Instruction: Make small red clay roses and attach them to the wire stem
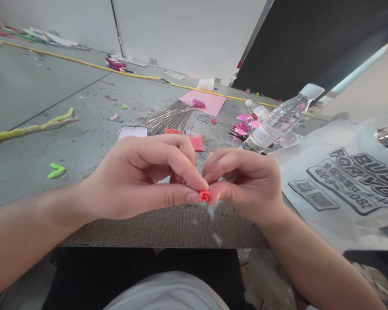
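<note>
A small red clay rose (205, 196) sits pinched between the fingertips of both hands, above the front of the table. My left hand (148, 176) closes on it from the left with thumb and forefinger. From the right, my right hand (245, 181) presses its thumb and bent forefinger against the same rose. Its petals look rolled in a spiral, and the fingertips hide its sides. Just behind the hands lie a packet of pink-red clay (197, 143) and an orange-red packet (173, 131).
A phone (132, 131) and a bundle of thin wires (171, 116) lie behind my left hand. A water bottle (281, 118), pink packets (242, 128) and a white plastic bag (342, 181) stand to the right. At left are a green clay piece (57, 171) and a twisted yellow cord (29, 129).
</note>
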`<state>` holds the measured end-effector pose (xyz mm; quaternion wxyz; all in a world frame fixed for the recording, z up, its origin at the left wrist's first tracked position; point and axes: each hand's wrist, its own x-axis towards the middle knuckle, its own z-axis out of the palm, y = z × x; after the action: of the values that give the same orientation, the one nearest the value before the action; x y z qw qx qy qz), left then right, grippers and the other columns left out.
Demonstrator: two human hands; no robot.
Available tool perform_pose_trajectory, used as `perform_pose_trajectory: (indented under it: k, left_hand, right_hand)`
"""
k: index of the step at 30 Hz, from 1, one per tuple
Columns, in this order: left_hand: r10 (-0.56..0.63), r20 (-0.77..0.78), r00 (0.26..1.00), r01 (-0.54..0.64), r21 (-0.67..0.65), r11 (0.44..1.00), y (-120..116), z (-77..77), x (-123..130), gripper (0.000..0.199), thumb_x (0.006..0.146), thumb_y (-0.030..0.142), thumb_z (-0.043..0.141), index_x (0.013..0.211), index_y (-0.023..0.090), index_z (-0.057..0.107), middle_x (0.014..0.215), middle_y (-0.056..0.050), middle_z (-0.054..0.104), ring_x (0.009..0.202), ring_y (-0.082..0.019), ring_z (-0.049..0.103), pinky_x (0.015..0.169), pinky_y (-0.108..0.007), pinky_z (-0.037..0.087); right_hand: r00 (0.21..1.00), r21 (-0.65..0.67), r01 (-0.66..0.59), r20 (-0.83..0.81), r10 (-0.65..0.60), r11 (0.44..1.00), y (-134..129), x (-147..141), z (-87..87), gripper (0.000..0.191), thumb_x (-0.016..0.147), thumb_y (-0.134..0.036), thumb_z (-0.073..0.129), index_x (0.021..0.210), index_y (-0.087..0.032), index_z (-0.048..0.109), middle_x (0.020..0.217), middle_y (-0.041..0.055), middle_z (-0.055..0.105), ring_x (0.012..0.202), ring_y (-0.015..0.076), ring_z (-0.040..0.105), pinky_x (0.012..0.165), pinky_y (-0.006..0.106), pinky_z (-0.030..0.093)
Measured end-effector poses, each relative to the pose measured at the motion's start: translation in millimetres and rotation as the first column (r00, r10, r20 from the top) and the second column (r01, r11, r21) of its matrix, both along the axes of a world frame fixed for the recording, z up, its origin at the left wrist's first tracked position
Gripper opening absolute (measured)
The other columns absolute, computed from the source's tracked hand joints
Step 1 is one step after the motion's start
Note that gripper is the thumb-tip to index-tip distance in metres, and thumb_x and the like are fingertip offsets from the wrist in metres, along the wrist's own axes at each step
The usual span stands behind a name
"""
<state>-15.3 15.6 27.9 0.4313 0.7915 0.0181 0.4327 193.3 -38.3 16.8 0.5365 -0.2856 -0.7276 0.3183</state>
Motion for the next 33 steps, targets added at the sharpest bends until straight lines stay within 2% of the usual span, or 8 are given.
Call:
perform_pose_trajectory:
  k: [13,19,33]
  left_hand:
    - [-0.027,-0.002,1.0,0.026,-0.155,0.988,-0.7,-6.1,0.9,0.004,0.086,0.02,0.084,0.086,0.023,0.082,0.074,-0.003,0.069,0.067,-0.013,0.061,0.069,-0.03,0.056]
    - [-0.049,-0.007,0.999,0.047,-0.212,0.976,-1.4,-7.3,0.9,0.005,0.085,0.02,0.085,0.084,0.023,0.081,0.073,-0.003,0.067,0.067,-0.013,0.06,0.062,-0.026,0.055]
    - [-0.065,0.018,0.998,0.067,-0.222,0.973,-1.0,-9.9,1.6,0.005,0.085,0.017,0.084,0.086,0.022,0.082,0.079,-0.005,0.073,0.072,-0.013,0.066,0.062,-0.022,0.057]
  right_hand:
    - [0.999,0.04,0.049,0.021,-0.05,0.998,0.0,-1.7,0.5,0.029,0.083,-0.047,0.087,0.075,-0.023,0.073,0.072,0.0003,0.073,0.066,0.0143,0.067,0.057,0.03,0.054]
    - [0.997,0.036,0.067,0.037,-0.069,0.997,0.1,-2.2,1.0,0.032,0.084,-0.051,0.085,0.074,-0.023,0.073,0.071,0.0006,0.073,0.066,0.0147,0.068,0.056,0.03,0.055]
    - [1.0,0.083,0.009,0.017,-0.01,0.997,0.8,-0.8,-0.8,0.023,0.083,-0.04,0.088,0.078,-0.022,0.074,0.073,-0.0004,0.074,0.067,0.0137,0.067,0.058,0.028,0.054]
